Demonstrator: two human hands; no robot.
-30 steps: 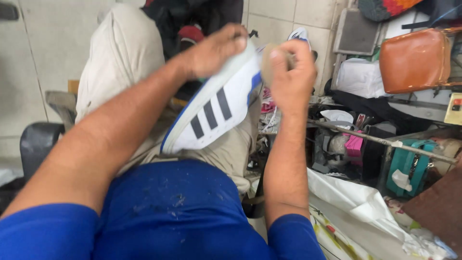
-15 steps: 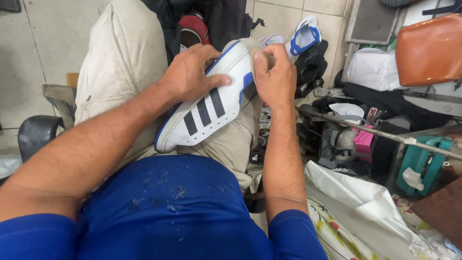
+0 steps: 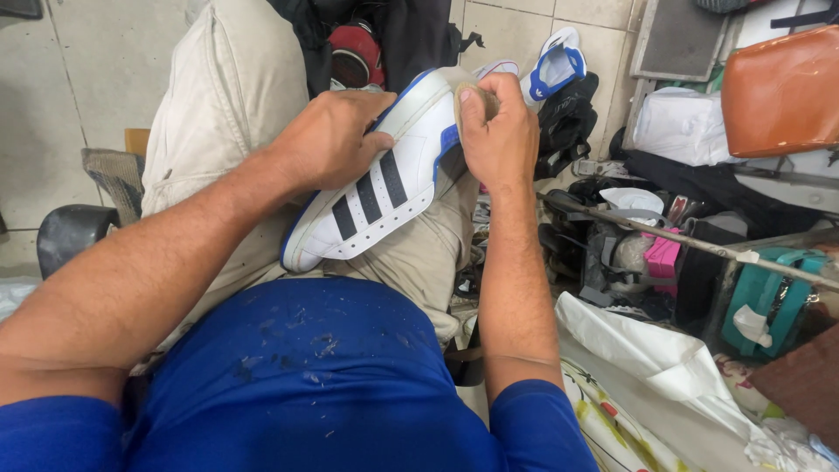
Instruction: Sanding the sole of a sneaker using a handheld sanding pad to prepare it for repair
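Note:
A white sneaker (image 3: 384, 192) with three black side stripes and blue trim lies tilted across my beige-trousered lap, toe toward me. My left hand (image 3: 328, 140) clamps over its upper from the left. My right hand (image 3: 500, 131) is closed around a small beige cloth (image 3: 472, 92) pressed against the heel end of the sneaker. Most of the cloth is hidden inside my fist.
Another white and blue sneaker (image 3: 552, 59) lies on the tiled floor beyond my knees, near a red shoe (image 3: 354, 51). A brown leather bag (image 3: 782, 92), a teal bag (image 3: 769, 297), a metal rod (image 3: 690, 245) and white plastic sheeting (image 3: 647, 358) crowd the right.
My right hand with the cloth slid along the sneaker's heel edge. The sneaker dropped lower onto my lap, and the view tilted down slightly.

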